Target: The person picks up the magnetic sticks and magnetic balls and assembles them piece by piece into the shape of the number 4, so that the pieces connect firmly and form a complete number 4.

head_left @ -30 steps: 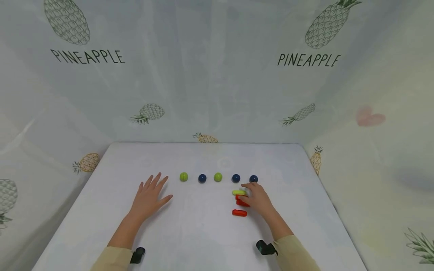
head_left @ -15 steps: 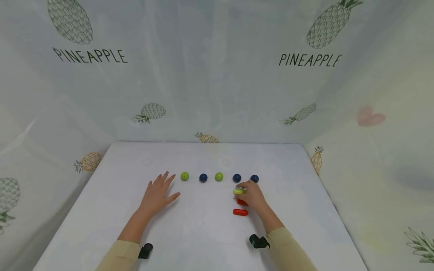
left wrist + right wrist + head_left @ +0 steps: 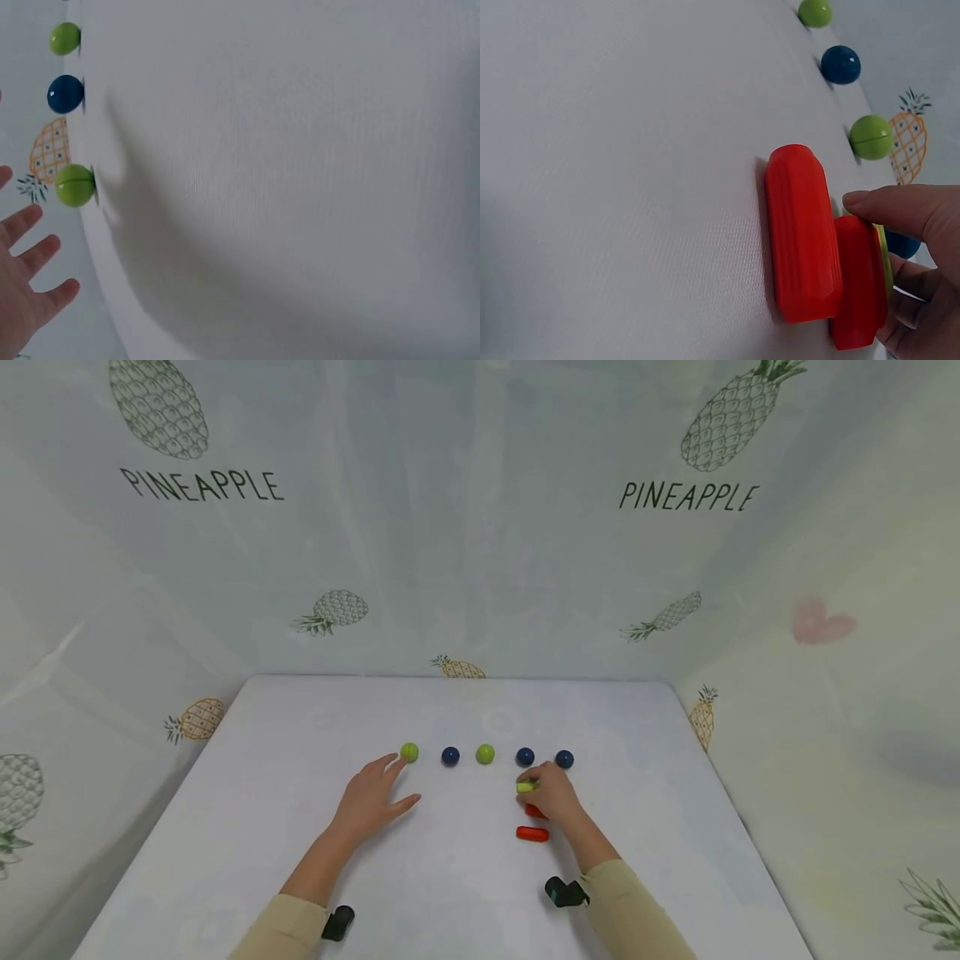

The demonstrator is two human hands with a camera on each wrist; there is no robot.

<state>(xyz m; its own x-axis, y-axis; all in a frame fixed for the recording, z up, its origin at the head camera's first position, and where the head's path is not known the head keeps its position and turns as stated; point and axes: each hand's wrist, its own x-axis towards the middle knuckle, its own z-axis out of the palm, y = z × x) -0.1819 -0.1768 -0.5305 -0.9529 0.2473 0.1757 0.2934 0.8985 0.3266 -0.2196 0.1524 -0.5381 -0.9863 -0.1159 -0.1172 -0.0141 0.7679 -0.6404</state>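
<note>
My right hand (image 3: 555,793) curls around a yellow-green stick (image 3: 525,787), thumb on the near side and fingers on the far side. Just nearer lies a ribbed red stick (image 3: 853,289), partly covered by the hand, and another red stick (image 3: 801,232) is closer still. Whether one more red piece sits under the thumb, I cannot tell. My left hand (image 3: 371,802) hovers with spread fingers beside the leftmost green ball (image 3: 408,752); its fingertips overlap the ball in the head view but appear apart from it in the left wrist view.
Along the row to the right come a blue ball (image 3: 450,757), a green ball (image 3: 485,754) and two more blue balls, one blue ball (image 3: 525,757) and the last blue ball (image 3: 564,759). A white table (image 3: 450,893) carries everything, with pineapple-print cloth (image 3: 480,527) around it.
My right hand has moved left and closed around the yellow-green stick. The left hand has shifted right, up to the leftmost green ball. Balls and the nearest red stick stay put.
</note>
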